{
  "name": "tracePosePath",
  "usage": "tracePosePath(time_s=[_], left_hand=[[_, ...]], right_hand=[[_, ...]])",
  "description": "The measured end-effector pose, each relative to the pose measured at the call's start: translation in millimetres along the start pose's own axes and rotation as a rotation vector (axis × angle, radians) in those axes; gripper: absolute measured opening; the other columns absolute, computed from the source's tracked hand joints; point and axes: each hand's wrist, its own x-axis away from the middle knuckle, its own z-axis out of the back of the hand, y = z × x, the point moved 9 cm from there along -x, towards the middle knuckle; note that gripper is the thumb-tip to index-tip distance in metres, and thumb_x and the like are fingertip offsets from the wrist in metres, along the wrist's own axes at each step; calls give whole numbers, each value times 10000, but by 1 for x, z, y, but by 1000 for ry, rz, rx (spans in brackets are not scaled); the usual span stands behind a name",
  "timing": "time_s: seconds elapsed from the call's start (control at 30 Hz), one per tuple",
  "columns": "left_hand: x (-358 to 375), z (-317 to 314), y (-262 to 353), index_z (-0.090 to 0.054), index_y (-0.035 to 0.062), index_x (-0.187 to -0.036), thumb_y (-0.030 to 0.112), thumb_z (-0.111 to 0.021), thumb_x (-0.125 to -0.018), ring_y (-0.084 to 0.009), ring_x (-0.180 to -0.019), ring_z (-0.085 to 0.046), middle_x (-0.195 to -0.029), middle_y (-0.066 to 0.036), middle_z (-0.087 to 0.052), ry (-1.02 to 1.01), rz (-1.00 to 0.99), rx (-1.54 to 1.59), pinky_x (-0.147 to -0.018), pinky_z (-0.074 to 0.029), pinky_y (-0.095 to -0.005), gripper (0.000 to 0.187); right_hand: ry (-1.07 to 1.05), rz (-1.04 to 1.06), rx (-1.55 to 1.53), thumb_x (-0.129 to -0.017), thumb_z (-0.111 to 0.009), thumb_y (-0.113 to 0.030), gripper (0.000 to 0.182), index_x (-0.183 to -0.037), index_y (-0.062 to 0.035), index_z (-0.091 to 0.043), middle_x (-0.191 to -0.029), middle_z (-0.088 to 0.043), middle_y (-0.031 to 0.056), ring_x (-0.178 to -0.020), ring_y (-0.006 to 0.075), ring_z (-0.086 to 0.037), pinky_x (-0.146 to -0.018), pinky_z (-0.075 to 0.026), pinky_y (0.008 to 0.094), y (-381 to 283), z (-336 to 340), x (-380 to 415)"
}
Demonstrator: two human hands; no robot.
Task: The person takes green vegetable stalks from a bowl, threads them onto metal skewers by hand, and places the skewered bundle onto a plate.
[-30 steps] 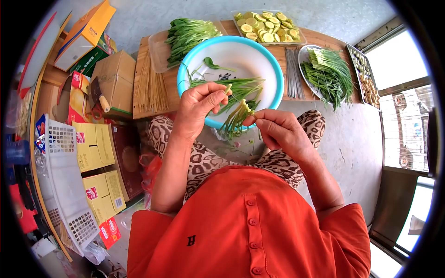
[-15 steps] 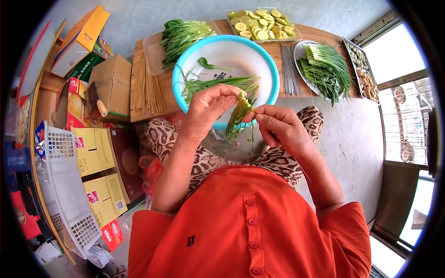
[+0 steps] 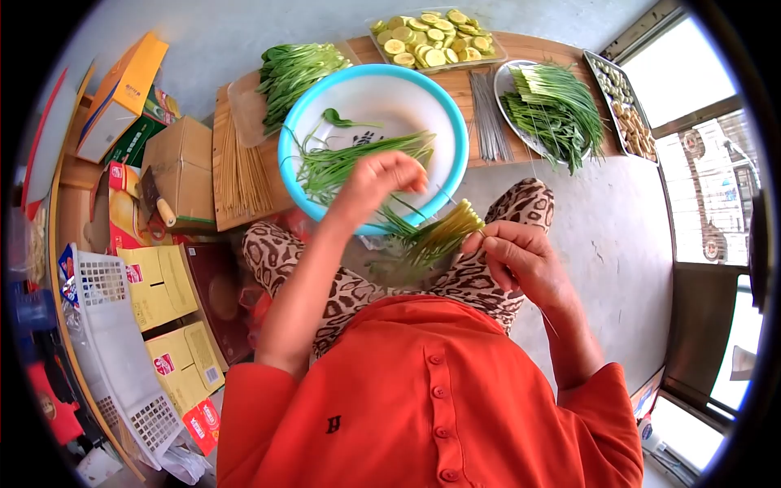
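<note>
My right hand pinches a thin skewer that carries a bunch of chives. Their pale cut ends point up and the green leaves hang down-left, blurred, over my lap. My left hand is apart from the bunch, above the near rim of a white basin with a blue rim. Its fingers are loosely bent, with nothing visible in them. Loose chives lie in the basin beside that hand, with a green leaf behind them.
On the wooden table are leafy greens, wooden skewers, metal skewers, a tray of sliced zucchini, a plate of chives and a metal tray. Boxes and a white plastic basket stand at left.
My left hand has let go of the chives bunch and moved left over the basin's edge. My right hand has moved right and down with the skewered bunch. The view has shifted slightly.
</note>
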Motion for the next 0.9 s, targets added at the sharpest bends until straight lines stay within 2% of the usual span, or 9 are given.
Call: tracePosePath(time_s=[0.1, 0.2, 0.27, 0.37, 0.47, 0.53, 0.67, 0.77, 0.9], left_hand=[[-57, 67, -68, -666, 16, -955, 169, -623, -878, -154, -753, -654, -864, -79, -691, 227, -124, -476, -717, -519, -276, 177], [-97, 95, -122, -663, 50, -977, 210, -688, -803, -234, -845, -657, -935, -125, -672, 268, -14, -712, -765, -514, -329, 238], [-116, 108, -168, -654, 64, -997, 214, -703, -783, -271, -902, -633, -978, -135, -648, 298, -70, -720, -790, -503, -359, 266], [-126, 102, -175, -623, 79, -1034, 199, -712, -770, -304, -1043, -561, -1050, -130, -588, 306, -104, -763, -883, -449, -428, 303], [-130, 86, -158, -614, 82, -1039, 152, -668, -795, -312, -1061, -552, -1048, -121, -593, 350, -102, -918, -933, -417, -451, 259], [-133, 66, -144, -631, 88, -988, 98, -612, -813, -297, -1101, -532, -1028, -114, -594, 300, 22, -1475, -975, -375, -478, 176], [-138, 67, -145, -640, 89, -932, 69, -577, -816, -316, -1046, -560, -1008, -129, -588, 280, -17, -1490, -913, -428, -464, 133], [-138, 92, -161, -643, 86, -895, 68, -572, -818, -343, -970, -583, -994, -151, -579, 302, 68, -1287, -827, -476, -457, 106], [-133, 100, -170, -643, 81, -925, 70, -589, -823, -360, -931, -591, -997, -161, -570, 321, -68, -742, -779, -495, -460, 116]], right_hand=[[28, 6, -36, -978, -458, -165, 251, -1043, -5, -639, -551, -450, -44, -489, 27, -375, -460, -262, 196, 4, 11, 7], [69, 5, -39, -975, -460, -153, 245, -1031, 5, -639, -560, -459, -40, -498, 29, -385, -469, -275, 195, 10, 18, 10], [79, 54, -64, -974, -459, -138, 237, -1020, 12, -637, -559, -458, -37, -496, 32, -381, -467, -284, 198, 8, 21, 14], [97, 41, -112, -977, -453, -132, 240, -1025, 13, -638, -566, -463, -35, -494, 34, -374, -467, -286, 202, 11, 33, 25], [128, 42, -118, -979, -448, -125, 239, -1020, 11, -641, -566, -462, -37, -493, 36, -370, -469, -285, 203, 7, 40, 33], [145, 42, -129, -977, -450, -120, 232, -1018, 8, -640, -562, -458, -41, -495, 36, -370, -470, -285, 203, 8, 44, 35], [146, 40, -118, -979, -453, -133, 233, -1027, 5, -634, -561, -456, -44, -480, 34, -363, -460, -276, 197, 10, 44, 30], [133, 74, -134, -978, -452, -137, 235, -1024, 5, -634, -559, -455, -45, -473, 33, -359, -453, -271, 195, 12, 41, 24], [133, 75, -118, -979, -457, -145, 238, -1025, 8, -634, -565, -457, -43, -495, 35, -373, -475, -284, 194, 7, 36, 24]])
